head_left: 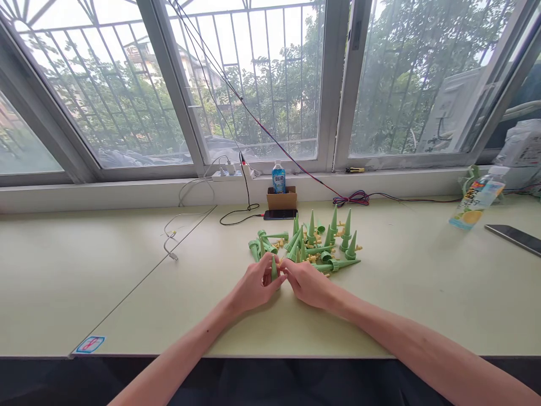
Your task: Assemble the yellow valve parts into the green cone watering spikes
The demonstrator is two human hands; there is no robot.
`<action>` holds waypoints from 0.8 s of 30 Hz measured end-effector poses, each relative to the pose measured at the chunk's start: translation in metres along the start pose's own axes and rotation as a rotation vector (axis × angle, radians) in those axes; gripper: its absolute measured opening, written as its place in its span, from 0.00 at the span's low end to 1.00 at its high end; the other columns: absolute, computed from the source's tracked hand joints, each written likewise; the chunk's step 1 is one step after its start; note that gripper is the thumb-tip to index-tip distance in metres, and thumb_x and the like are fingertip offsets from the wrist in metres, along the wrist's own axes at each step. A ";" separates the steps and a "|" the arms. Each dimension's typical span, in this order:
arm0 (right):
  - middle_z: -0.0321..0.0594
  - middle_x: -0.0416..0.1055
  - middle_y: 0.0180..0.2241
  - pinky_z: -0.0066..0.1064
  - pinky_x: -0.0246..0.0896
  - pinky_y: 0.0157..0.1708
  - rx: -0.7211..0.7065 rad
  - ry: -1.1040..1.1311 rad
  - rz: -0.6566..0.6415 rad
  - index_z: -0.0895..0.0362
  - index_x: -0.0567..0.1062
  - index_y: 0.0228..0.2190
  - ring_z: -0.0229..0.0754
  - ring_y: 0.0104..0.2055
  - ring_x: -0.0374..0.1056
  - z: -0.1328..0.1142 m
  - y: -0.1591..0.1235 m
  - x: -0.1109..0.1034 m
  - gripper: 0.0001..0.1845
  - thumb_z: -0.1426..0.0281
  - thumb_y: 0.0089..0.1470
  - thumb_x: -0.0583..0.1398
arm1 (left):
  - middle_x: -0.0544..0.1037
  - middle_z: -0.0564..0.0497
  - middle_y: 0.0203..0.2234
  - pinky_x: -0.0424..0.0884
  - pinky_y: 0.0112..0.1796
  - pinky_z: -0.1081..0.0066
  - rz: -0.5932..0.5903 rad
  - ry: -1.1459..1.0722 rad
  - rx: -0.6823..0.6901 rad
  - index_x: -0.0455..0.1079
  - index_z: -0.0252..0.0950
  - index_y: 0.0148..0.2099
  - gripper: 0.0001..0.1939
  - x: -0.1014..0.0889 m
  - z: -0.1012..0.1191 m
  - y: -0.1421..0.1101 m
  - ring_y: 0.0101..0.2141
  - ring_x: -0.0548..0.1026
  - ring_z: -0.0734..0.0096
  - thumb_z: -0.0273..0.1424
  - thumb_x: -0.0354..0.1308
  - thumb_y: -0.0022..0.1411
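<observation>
My left hand point(258, 282) is closed around a green plastic watering spike point(274, 268), its point facing up, just above the table. My right hand point(305, 280) meets it from the right, fingers pinched at the spike's side on what looks like a small yellow valve point(281, 261), mostly covered by the fingertips. Right behind both hands lies a pile of green watering spikes point(311, 230), several standing point up and others on their sides. Small yellow valves point(358, 247) stick out from some spikes or lie loose among them.
Behind the pile are a phone point(280, 214) on a cable, a small cardboard box point(282, 199) and a blue-labelled bottle point(278, 177). A juice bottle point(477, 198) and another phone point(516, 238) are at the right. A white cable point(170, 248) lies left, near the table seam.
</observation>
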State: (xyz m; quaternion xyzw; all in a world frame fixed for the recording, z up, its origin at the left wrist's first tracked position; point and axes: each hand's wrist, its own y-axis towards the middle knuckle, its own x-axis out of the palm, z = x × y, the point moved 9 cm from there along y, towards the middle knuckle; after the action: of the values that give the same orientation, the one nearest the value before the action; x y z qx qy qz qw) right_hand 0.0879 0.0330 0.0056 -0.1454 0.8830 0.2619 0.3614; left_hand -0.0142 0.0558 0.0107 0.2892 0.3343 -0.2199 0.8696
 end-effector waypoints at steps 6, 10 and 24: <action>0.44 0.77 0.34 0.28 0.60 0.33 0.008 -0.004 -0.005 0.57 0.70 0.43 0.44 0.34 0.74 0.001 0.000 0.001 0.10 0.78 0.64 0.52 | 0.69 0.60 0.22 0.60 0.25 0.76 -0.001 0.011 0.000 0.57 0.40 0.42 0.09 0.000 -0.001 0.000 0.20 0.63 0.78 0.36 0.55 0.65; 0.44 0.77 0.34 0.28 0.60 0.32 0.009 -0.003 -0.005 0.57 0.70 0.44 0.44 0.33 0.74 0.002 0.001 0.001 0.10 0.78 0.64 0.52 | 0.70 0.59 0.23 0.61 0.25 0.75 0.004 0.005 -0.011 0.57 0.40 0.42 0.10 0.000 -0.001 0.000 0.20 0.64 0.78 0.36 0.55 0.64; 0.44 0.77 0.34 0.29 0.60 0.34 -0.003 -0.002 -0.006 0.56 0.71 0.44 0.45 0.35 0.74 0.000 0.001 0.001 0.11 0.78 0.64 0.52 | 0.68 0.61 0.21 0.60 0.25 0.76 -0.004 0.022 -0.013 0.57 0.40 0.42 0.09 -0.001 -0.001 0.000 0.20 0.63 0.77 0.35 0.55 0.64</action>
State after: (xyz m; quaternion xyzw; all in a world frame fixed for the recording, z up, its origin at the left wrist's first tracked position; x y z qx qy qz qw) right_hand 0.0869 0.0335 0.0059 -0.1485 0.8818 0.2622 0.3628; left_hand -0.0149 0.0568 0.0107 0.2851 0.3459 -0.2164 0.8673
